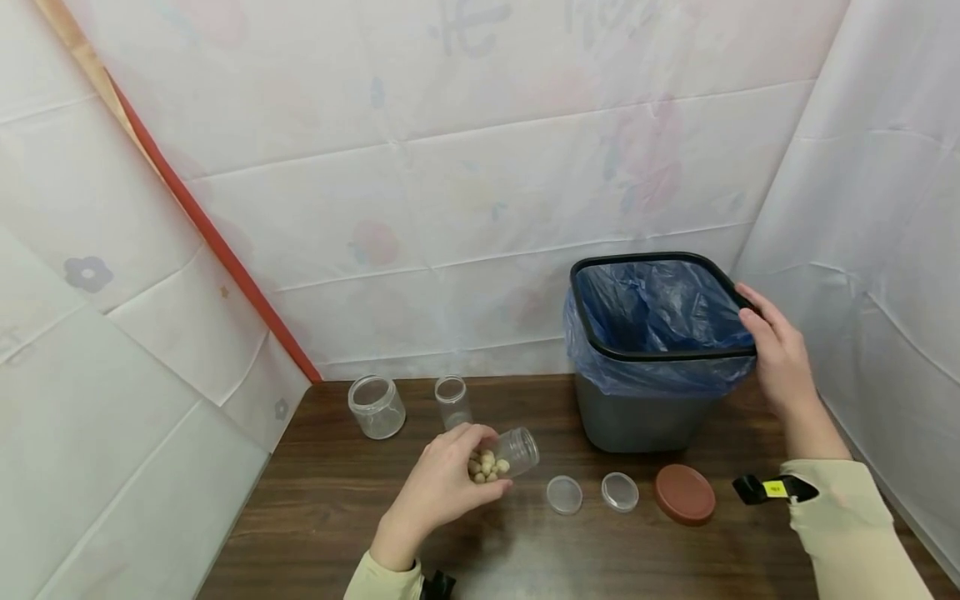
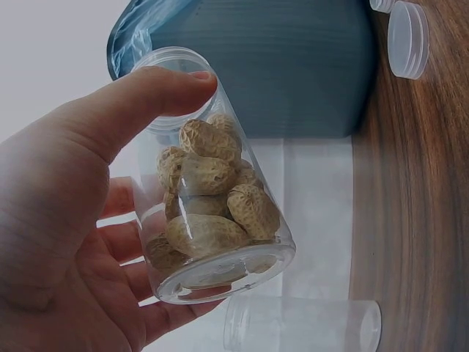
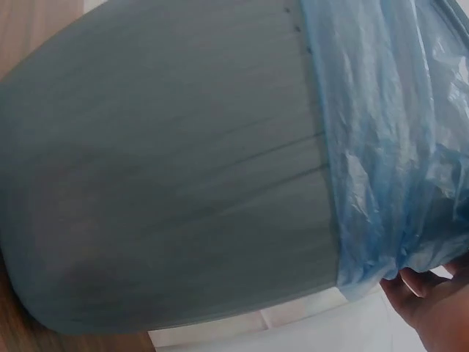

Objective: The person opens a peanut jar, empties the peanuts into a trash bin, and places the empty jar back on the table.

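Note:
My left hand (image 1: 442, 471) grips a transparent plastic jar (image 1: 525, 448), its thumb lying across the side near the mouth. Several unshelled peanuts (image 2: 209, 172) are inside it. In the head view the lidless jar is tipped sideways above the table, mouth towards the right. On the right, my right hand (image 1: 783, 358) holds the black rim (image 1: 678, 357) of a grey trash bin (image 1: 645, 421) at its right side. A blue plastic bag (image 1: 633, 375) lines the bin and folds over the outside. Part of the right hand's fingers shows low in the right wrist view.
A wide transparent jar (image 1: 378, 421) and a narrow one (image 1: 452, 400) stand lidless at the back left. Two transparent lids, one left (image 1: 564, 495) and one right (image 1: 620, 492), and a reddish-brown lid (image 1: 685, 494) lie before the bin. Fabric-covered walls (image 1: 420, 208) enclose the wooden table (image 1: 300, 508).

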Available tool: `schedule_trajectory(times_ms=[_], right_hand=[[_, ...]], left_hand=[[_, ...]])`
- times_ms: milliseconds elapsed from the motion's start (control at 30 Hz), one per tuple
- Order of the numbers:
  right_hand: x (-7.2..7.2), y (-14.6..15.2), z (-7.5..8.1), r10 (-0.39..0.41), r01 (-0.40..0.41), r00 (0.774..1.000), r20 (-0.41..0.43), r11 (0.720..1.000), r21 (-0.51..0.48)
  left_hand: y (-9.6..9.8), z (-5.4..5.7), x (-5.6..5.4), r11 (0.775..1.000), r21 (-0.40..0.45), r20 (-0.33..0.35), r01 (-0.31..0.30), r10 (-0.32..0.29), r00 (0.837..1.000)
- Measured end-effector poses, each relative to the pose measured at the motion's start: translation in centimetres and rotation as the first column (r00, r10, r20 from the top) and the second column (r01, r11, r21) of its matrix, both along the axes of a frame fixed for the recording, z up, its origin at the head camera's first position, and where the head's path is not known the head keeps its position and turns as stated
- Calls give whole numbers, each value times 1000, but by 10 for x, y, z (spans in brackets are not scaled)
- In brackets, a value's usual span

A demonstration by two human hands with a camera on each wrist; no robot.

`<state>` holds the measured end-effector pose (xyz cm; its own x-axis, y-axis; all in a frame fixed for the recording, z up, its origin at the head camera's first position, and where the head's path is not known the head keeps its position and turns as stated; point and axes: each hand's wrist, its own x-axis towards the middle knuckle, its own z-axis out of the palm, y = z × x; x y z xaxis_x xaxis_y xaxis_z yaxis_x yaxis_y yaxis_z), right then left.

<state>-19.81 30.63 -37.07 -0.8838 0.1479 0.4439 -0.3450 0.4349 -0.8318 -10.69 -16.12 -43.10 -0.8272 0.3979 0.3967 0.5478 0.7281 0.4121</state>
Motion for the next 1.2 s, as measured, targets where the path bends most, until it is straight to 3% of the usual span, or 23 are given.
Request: schedule_trajectory(times_ms=[467,700,867,1200], right_hand=[[0,-7,-2,-37,36,999,-33,998,-43],[4,-4,6,-66,65,998,15,996,55],[6,-1,10,-78,75,997,22,989,124],[7,-1,15,-68,60,997,42,985,161]], left_hand=[[1,3,4,1000,-2,10,-10,10,1000],[2,14,0,1000,22,-18,1,0,1000],[5,33,-7,999,27,-57,21,-19,998],[12,104,-25,997,20,-92,73,-71,993]])
